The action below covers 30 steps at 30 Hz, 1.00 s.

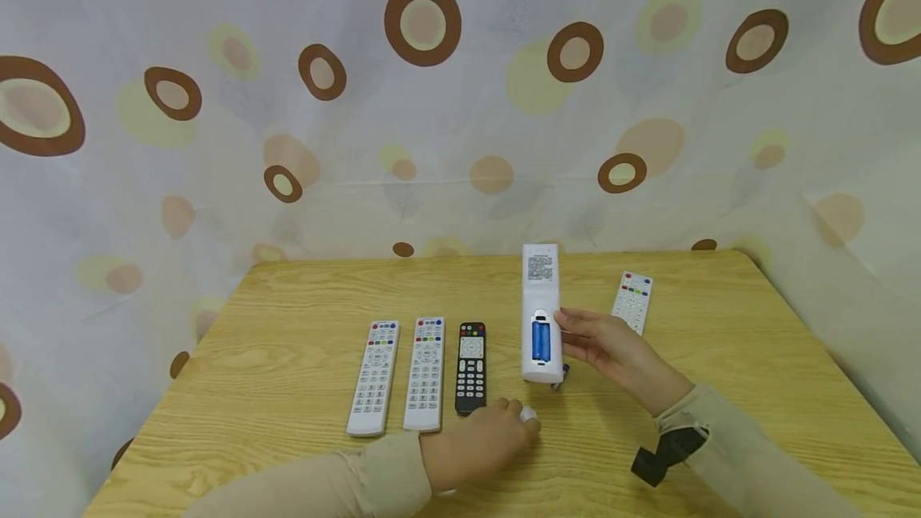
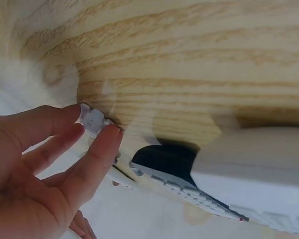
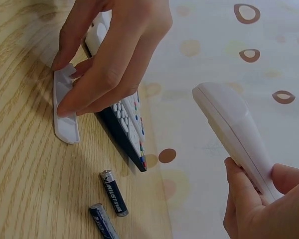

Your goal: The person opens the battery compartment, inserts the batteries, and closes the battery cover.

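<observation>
In the head view, my right hand (image 1: pixel 612 354) holds a white remote control (image 1: pixel 541 302) upright with its back turned towards me. Its battery compartment is uncovered, and blue batteries (image 1: pixel 541 340) lie inside. Near the table top, my left hand (image 1: pixel 485 438) pinches a white battery cover (image 3: pixel 65 124) between thumb and fingers, close over the wood. The right wrist view shows two loose batteries (image 3: pixel 114 193) on the table beyond the cover. Part of them peeks out behind the held remote in the head view.
Left of the hands lie two white remotes (image 1: pixel 372 378) side by side, then a black remote (image 1: pixel 471 370) right by my left hand. Another white remote (image 1: pixel 635 298) lies behind my right hand. A patterned curtain (image 1: pixel 460 126) hangs behind the wooden table (image 1: pixel 288 390).
</observation>
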Available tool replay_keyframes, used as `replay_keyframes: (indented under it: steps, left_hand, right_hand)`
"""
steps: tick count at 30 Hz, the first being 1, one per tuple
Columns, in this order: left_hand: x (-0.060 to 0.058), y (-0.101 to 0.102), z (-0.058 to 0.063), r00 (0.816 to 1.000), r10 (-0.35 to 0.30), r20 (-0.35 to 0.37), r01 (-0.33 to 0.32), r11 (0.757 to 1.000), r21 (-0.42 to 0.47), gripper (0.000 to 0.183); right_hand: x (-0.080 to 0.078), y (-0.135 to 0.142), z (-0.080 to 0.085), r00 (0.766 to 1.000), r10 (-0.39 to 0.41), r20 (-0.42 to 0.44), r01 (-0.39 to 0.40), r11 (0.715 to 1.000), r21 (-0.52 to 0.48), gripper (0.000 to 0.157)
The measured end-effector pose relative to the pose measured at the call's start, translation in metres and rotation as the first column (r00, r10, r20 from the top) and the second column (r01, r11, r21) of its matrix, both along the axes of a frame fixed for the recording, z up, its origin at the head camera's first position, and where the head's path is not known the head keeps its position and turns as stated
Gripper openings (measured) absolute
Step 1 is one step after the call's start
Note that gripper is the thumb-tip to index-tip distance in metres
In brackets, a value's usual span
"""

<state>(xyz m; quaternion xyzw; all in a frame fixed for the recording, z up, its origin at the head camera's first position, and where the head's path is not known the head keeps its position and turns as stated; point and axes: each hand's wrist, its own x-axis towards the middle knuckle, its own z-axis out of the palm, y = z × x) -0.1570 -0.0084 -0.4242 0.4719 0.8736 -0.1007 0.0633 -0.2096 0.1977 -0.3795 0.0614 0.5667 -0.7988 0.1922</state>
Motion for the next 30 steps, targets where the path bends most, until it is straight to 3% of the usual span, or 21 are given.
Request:
replay_keyframes:
  steps: [8,14,23,27,30]
  left_hand:
    - [0.003,0.004,-0.006,0.994,0.069,-0.080,-0.063,0.995,0.075,0.018]
    - [0.002,0.007,-0.007,0.988,0.130,-0.084,-0.127,0.991,0.045,0.018]
    - [0.002,0.008,-0.007,0.984,0.124,-0.128,-0.114,0.990,0.080,0.010]
    - [0.003,0.008,0.003,0.981,0.136,-0.138,-0.122,0.987,0.108,0.008]
    - [0.005,0.005,0.020,0.987,0.149,-0.062,-0.140,0.981,0.133,0.008]
  right_hand:
    - [0.000,0.000,0.001,1.000,-0.008,0.005,0.008,1.000,-0.014,0.065]
    - [-0.001,0.000,0.000,1.000,-0.003,0.002,0.003,1.000,-0.009,0.065]
    - [-0.002,0.000,-0.002,1.000,0.004,-0.014,-0.004,1.000,0.004,0.064]
    - [-0.003,-0.001,-0.002,1.000,-0.001,-0.011,0.001,1.000,-0.004,0.064]
    - [-0.003,-0.002,-0.002,1.000,-0.003,-0.009,0.002,1.000,-0.004,0.063]
